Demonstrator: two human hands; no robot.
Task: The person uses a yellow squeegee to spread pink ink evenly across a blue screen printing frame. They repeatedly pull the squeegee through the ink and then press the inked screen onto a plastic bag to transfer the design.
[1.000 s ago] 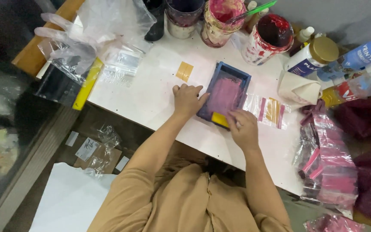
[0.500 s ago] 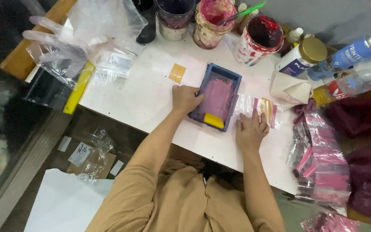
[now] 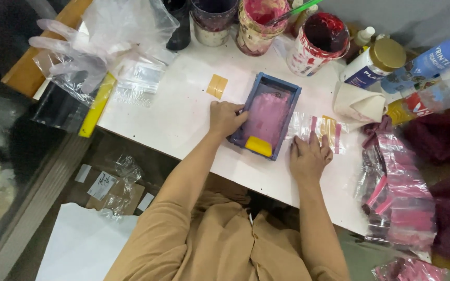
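Moved: the right hand (image 3: 308,158) has left the frame's near corner and now lies on the clear packet beside it; the left hand (image 3: 225,118) stays at the frame's left edge.
Left grip: fingers curled against the blue printing frame (image 3: 266,115), thumb along its side, holding it down.
Right grip: fingers spread flat, clamped on nothing, pressing the clear plastic packet (image 3: 321,130).
Frame: a small blue rectangle on the white counter (image 3: 183,114), its mesh stained pink, a yellow squeegee (image 3: 259,146) lying at the near end.
Packet: glossy film with pink and yellow strips, just right of the frame.
Hard to tell: what lies beneath the mesh.
Cut off: paint pots (image 3: 316,44) at the top edge.
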